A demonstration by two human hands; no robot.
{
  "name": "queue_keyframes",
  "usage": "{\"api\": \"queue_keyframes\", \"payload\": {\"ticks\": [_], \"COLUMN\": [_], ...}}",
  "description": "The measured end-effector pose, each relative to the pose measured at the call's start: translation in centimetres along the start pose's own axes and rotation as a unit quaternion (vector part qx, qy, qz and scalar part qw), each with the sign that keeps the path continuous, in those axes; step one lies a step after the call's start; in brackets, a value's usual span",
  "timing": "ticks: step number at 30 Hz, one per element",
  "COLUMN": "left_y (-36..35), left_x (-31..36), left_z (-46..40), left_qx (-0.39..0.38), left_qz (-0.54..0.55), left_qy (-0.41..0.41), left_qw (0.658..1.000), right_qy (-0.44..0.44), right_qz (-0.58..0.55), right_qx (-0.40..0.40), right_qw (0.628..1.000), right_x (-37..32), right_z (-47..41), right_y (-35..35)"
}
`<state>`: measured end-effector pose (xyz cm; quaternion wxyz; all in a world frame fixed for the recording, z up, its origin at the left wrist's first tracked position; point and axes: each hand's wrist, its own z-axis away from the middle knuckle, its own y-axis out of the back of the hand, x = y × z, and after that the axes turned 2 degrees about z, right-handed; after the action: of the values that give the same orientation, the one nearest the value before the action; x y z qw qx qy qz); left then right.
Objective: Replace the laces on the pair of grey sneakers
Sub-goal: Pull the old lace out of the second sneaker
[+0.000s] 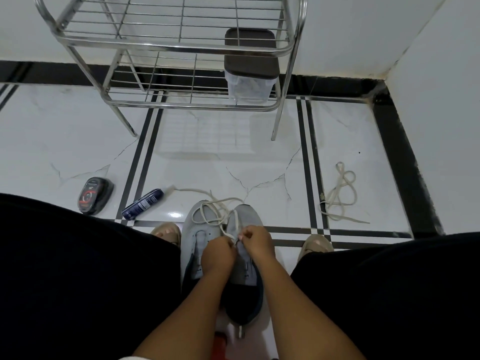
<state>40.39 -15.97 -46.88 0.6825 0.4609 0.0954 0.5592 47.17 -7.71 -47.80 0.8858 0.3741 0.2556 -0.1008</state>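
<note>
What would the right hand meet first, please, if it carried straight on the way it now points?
Probably the left hand: the right hand points leftward across the right sneaker, both pinching the lace there. Depth is unclear.

No legible text or labels

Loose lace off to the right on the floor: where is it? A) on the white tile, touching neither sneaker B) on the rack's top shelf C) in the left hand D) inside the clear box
A: the loose lace lies coiled on the floor tile, well apart from both sneakers.
</note>
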Motion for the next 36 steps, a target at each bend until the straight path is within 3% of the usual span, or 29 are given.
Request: {"api": "queue_keyframes", "payload": {"ticks": [5, 8, 11, 13, 16, 17, 18, 19, 20, 21, 23, 24, 29, 32, 33, 34, 35, 36], "left_y": [-0.1, 0.0, 0.2, 0.2, 0.1, 0.1, 0.1, 0.1, 0.1, 0.1, 0.1, 0.1, -0.1, 0.0, 0.1, 0.0, 0.0, 0.0], "left_x": [0.0, 0.2, 0.2, 0.0, -0.1, -0.1, -0.1, -0.1, -0.1, -0.1, -0.1, -0.1, -0.2, -0.1, -0.1, -0.1, -0.1, -0.2], "left_z": [0.1, 0.0, 0.0, 0.0, 0.0, 0.1, 0.2, 0.3, 0.4, 0.4, 0.4, 0.3, 0.2, 0.2, 0.2, 0.1, 0.1, 0.1], "left_qx": [0.000, -0.004, -0.009, -0.013, -0.016, -0.015, -0.012, -0.008, -0.003, 0.000, 0.003, 0.005, 0.009, 0.008, 0.006, 0.004, 0.000, -0.001], "left_qz": [-0.020, -0.034, -0.039, -0.039, -0.042, -0.040, -0.035, -0.031, -0.027, -0.024, -0.020, -0.016, -0.004, -0.005, -0.006, -0.007, -0.009, -0.010], "left_qy": [-0.004, 0.001, 0.000, -0.001, -0.009, -0.014, -0.019, -0.023, -0.026, -0.029, -0.033, -0.033, -0.033, -0.025, -0.022, -0.017, -0.012, -0.008], "left_qw": [1.000, 0.999, 0.999, 0.999, 0.999, 0.999, 0.999, 0.999, 0.999, 0.999, 0.999, 0.999, 0.999, 1.000, 1.000, 1.000, 1.000, 1.000], "right_qy": [0.022, -0.028, -0.106, -0.126, -0.096, -0.084, -0.075, -0.064, -0.042, -0.014, 0.016, 0.018, 0.060, 0.014, -0.039, -0.116, -0.172, -0.211], "right_qz": [0.042, -0.023, -0.165, -0.323, -0.518, -0.518, -0.465, -0.363, -0.231, -0.102, 0.083, 0.145, 0.251, 0.163, 0.089, -0.067, -0.255, -0.435], "right_qx": [-0.011, 0.017, 0.077, 0.159, 0.308, 0.319, 0.308, 0.269, 0.200, 0.113, -0.012, -0.029, 0.007, 0.015, 0.039, 0.084, 0.126, 0.143], "right_qw": [0.999, 0.999, 0.978, 0.924, 0.792, 0.789, 0.827, 0.890, 0.951, 0.988, 0.996, 0.989, 0.966, 0.986, 0.994, 0.987, 0.943, 0.863], "right_x": [0.4, 0.6, -0.4, -1.6, -3.2, -3.5, -3.7, -3.8, -3.6, -3.2, -1.8, -1.2, 0.2, -0.1, -0.7, -1.4, -1.8, -2.1], "right_z": [-0.3, -0.7, -1.0, -1.5, -2.5, -2.5, -2.7, -2.6, -2.3, -1.8, -0.6, 0.2, 1.0, 0.3, 0.2, -0.3, -1.0, -1.7], "right_y": [-0.4, 0.1, 1.6, 4.4, 10.1, 11.5, 12.0, 11.7, 10.4, 8.6, 4.5, 2.9, 1.0, 1.3, 1.8, 2.7, 4.1, 5.9]}}
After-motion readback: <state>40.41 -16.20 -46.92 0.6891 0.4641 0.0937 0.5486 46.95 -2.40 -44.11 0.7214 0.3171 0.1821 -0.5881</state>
